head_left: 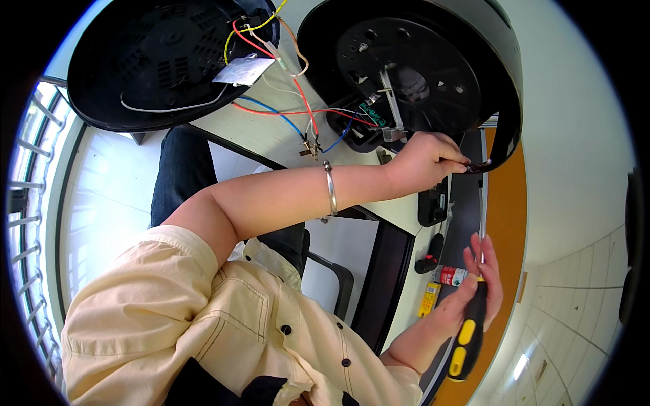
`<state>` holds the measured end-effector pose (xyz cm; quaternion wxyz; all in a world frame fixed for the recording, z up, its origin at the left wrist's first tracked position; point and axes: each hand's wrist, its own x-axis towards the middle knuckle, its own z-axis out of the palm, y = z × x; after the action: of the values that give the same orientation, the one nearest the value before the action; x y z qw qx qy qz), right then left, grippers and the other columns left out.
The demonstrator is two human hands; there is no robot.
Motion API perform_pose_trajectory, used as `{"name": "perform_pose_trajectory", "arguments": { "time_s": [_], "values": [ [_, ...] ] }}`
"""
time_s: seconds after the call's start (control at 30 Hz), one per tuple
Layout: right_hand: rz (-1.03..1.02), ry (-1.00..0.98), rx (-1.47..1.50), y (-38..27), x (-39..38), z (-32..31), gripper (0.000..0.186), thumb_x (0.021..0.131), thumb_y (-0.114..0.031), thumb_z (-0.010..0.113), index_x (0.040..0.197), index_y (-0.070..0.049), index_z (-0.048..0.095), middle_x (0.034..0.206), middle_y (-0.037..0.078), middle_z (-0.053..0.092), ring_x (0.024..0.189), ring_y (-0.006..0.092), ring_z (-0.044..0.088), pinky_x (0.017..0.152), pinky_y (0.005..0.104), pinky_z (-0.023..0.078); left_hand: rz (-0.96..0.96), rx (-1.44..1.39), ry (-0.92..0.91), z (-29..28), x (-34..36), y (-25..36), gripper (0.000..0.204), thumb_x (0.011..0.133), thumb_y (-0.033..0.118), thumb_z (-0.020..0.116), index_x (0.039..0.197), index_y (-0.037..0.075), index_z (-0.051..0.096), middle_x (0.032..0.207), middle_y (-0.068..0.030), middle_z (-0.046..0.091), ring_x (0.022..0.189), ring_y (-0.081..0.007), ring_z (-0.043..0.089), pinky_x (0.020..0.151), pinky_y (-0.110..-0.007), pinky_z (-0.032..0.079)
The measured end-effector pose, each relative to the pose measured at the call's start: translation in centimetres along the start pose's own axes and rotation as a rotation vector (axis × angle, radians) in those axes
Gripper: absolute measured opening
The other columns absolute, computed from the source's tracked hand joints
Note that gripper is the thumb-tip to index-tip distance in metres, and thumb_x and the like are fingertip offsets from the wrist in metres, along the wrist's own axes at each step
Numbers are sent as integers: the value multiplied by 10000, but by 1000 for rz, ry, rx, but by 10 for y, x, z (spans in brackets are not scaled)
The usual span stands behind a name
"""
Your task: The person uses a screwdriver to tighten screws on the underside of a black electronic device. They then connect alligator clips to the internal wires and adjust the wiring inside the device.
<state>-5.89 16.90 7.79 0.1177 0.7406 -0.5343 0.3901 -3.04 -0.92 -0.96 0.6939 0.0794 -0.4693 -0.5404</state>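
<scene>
A round black appliance housing lies at the top right, open side up, with a round black plate inside. My left hand is closed at its near rim, thumb and forefinger pinching the edge; any small part between the fingertips is hidden. My right hand holds a black-and-yellow screwdriver, its shaft pointing up toward that rim, with the tip apart from my left fingers. Red, blue and yellow wires run between the housing and a round black cover at the upper left.
A small brass-coloured connector hangs on the wires above my left forearm. Along the white tabletop are a black case, a black-and-red tool, a red-and-white container and a yellow box.
</scene>
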Motion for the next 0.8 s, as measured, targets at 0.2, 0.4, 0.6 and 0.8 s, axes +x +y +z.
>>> {"name": "perform_pose_trajectory", "arguments": {
  "time_s": [0.2, 0.4, 0.6, 0.8],
  "values": [
    [-36, -60, -24, 7, -13, 10, 250, 892, -201, 546, 1030, 1, 495, 1127, 273, 541, 1012, 366, 577, 814, 389, 512, 99, 76, 11, 1, 1, -2, 113, 768, 40, 670, 876, 8, 681, 841, -80, 630, 531, -111, 560, 473, -226, 447],
    [-47, -56, 10, 12, -20, 17, 248, 903, -201, 523, 1030, 9, 479, 1144, 282, 522, 1038, 385, 559, 829, 410, 498, 68, 1, 23, 3, 2, -2, 102, 764, 40, 671, 859, 4, 680, 837, -81, 632, 520, -108, 561, 459, -229, 439],
    [-32, -5, -40, 9, -24, 25, 318, 915, -280, 502, 1040, 10, 469, 1135, 269, 531, 1010, 378, 576, 803, 395, 521, 264, 159, 70, 2, 1, -3, 114, 736, 53, 678, 842, 10, 677, 777, -103, 635, 624, -203, 602, 552, -289, 469],
    [-27, 65, -29, 13, -28, 30, 237, 923, -208, 477, 1002, 14, 447, 1153, 323, 494, 998, 418, 570, 810, 421, 496, 361, 283, 113, 2, -2, -2, 124, 722, 79, 679, 832, 25, 671, 773, -106, 629, 692, -270, 601, 603, -327, 482]
  ]
}}
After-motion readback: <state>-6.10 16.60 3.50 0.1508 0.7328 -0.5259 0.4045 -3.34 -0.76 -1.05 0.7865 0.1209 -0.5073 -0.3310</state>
